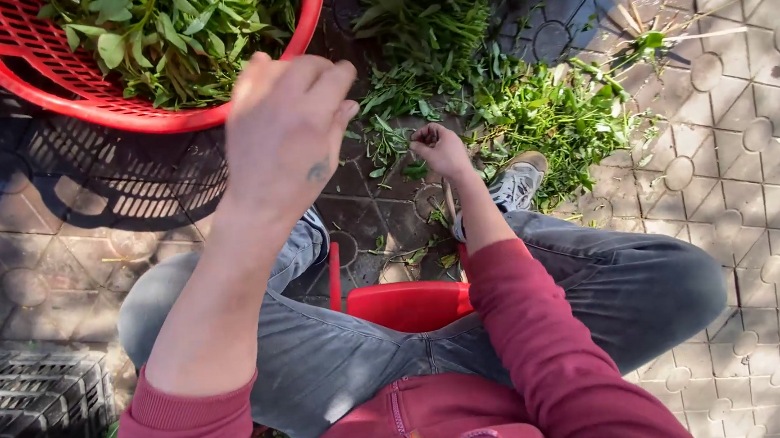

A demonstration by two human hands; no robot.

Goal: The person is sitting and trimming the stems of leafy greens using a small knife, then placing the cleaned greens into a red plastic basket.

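Greens [528,116] lie loose on the patterned paving [747,161], spreading from 12 to 2 o'clock of the right hand [440,148], whose fingers curl together, pinching a small sprig [416,168] at the pile's near edge. Left hand [287,131] hangs raised at 9 o'clock, fingers loosely bent together, holding nothing visible. Red perforated plastic basket [1,62] at 10 o'clock holds more leafy stems. Black slatted crate [32,408] sits at 7 o'clock.
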